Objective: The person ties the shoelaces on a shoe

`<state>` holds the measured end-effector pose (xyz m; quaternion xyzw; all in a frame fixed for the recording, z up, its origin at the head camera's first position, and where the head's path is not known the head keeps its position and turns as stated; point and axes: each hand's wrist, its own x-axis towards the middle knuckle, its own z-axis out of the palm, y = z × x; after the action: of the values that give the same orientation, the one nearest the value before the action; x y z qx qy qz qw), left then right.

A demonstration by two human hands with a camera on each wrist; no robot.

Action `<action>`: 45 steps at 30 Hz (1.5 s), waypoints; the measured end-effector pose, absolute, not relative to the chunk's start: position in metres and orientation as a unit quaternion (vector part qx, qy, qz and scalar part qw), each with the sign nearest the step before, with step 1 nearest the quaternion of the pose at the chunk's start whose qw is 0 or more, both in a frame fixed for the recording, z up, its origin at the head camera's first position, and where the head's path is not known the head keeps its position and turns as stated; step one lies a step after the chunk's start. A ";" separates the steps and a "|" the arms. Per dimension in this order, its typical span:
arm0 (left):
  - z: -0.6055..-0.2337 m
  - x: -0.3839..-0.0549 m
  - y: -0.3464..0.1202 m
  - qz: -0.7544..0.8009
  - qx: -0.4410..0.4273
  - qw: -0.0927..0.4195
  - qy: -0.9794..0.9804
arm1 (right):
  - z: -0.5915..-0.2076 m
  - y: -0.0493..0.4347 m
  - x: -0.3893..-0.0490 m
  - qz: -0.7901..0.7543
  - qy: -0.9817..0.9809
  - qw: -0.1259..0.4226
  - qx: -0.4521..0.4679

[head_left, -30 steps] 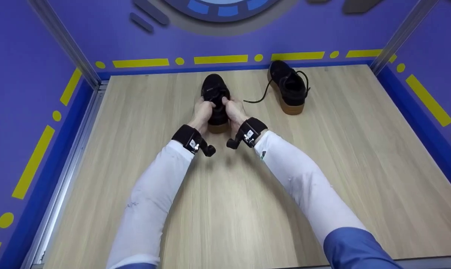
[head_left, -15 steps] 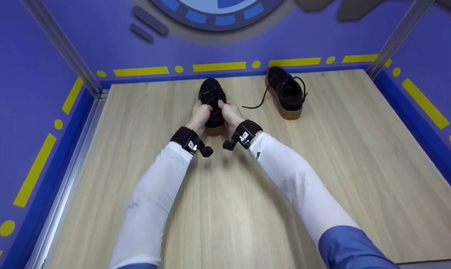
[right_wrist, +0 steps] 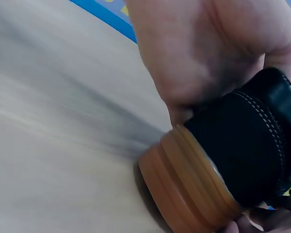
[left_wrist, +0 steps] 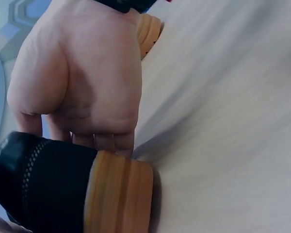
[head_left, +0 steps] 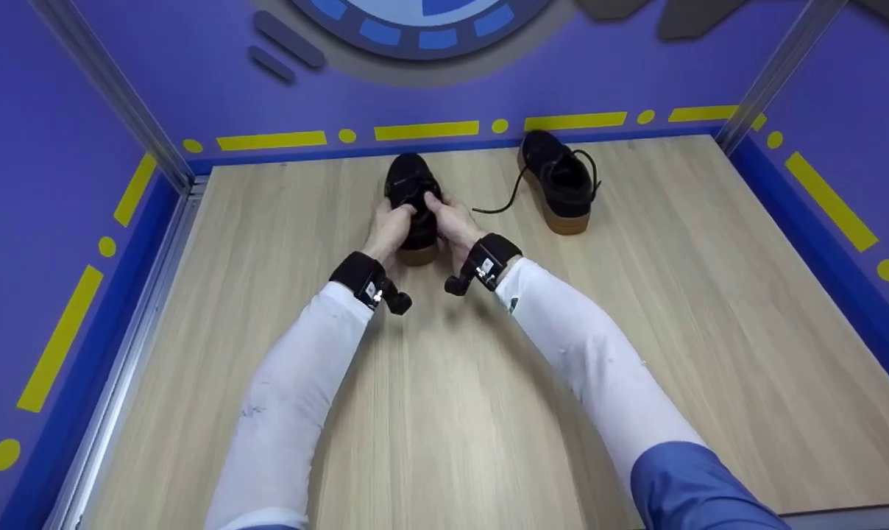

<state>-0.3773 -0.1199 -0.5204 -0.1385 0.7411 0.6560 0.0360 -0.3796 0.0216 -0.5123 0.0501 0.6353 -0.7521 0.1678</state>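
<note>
Head view: left hand (head_left: 389, 230) and right hand (head_left: 456, 225) grip black shoe (head_left: 420, 231) from either side; second shoe (head_left: 555, 188) to right.

The head view looks forward and down from over the near edge of the table (head_left: 430, 405), far enough back to take in both far corners; the left wrist view sits close by the black shoe (left_wrist: 58, 179), tipped sideways, facing across its heel toward the right hand (left_wrist: 87, 73); the right wrist view, equally close, faces the left hand (right_wrist: 203, 53); all three share that heel.
</note>
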 end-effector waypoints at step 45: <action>-0.548 -0.294 -0.033 0.338 0.231 0.022 0.912 | -0.489 0.223 -0.400 -0.296 0.949 -0.108 0.030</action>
<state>-0.2943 -0.0329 -0.5479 0.2309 0.9120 0.3383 0.0217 -0.4000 0.2232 -0.4891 0.0296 0.9485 -0.2964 -0.1076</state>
